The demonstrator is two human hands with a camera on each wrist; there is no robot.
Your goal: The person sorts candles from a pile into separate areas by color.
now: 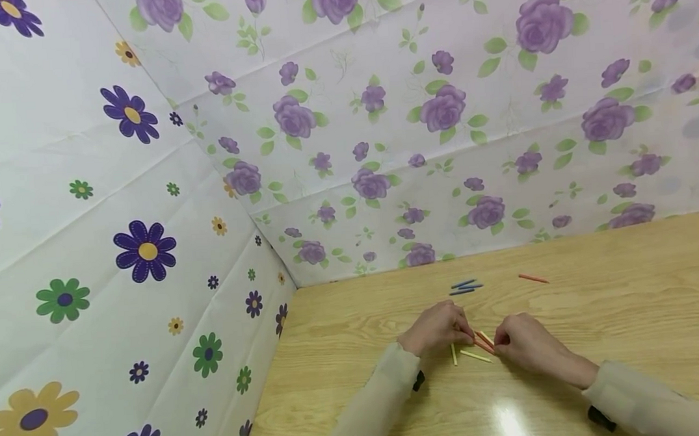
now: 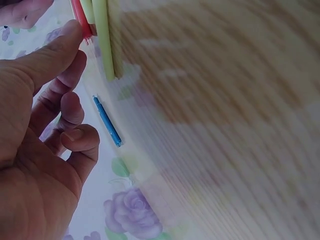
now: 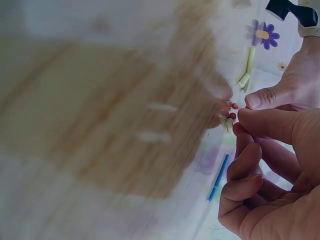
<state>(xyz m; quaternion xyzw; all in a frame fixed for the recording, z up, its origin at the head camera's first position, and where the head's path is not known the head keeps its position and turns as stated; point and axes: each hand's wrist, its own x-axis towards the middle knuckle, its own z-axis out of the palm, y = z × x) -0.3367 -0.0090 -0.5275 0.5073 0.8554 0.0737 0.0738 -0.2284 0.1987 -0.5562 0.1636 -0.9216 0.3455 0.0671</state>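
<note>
Two thin red sticks [image 1: 485, 346] lie side by side between my hands, just above the table. My left hand [image 1: 439, 329] pinches their left end between thumb and forefinger; its other fingers are loosely curled. At the opposite end, my right hand [image 1: 527, 341] holds them with thumb and fingertips. A pale yellow stick [image 1: 486, 335] lies along the red ones. Two more yellow sticks, one upright in view [image 1: 454, 354] and one slanting [image 1: 476, 356], rest on the wood nearer to me. The left wrist view shows a red stick [image 2: 80, 19] at the thumb tip.
Beyond the hands, several blue sticks [image 1: 466, 287] are grouped on the wooden table [image 1: 343, 348]. A lone red stick [image 1: 534, 279] lies to their right. Flower-printed sheets [image 1: 370, 145] stand behind the table and along its left side.
</note>
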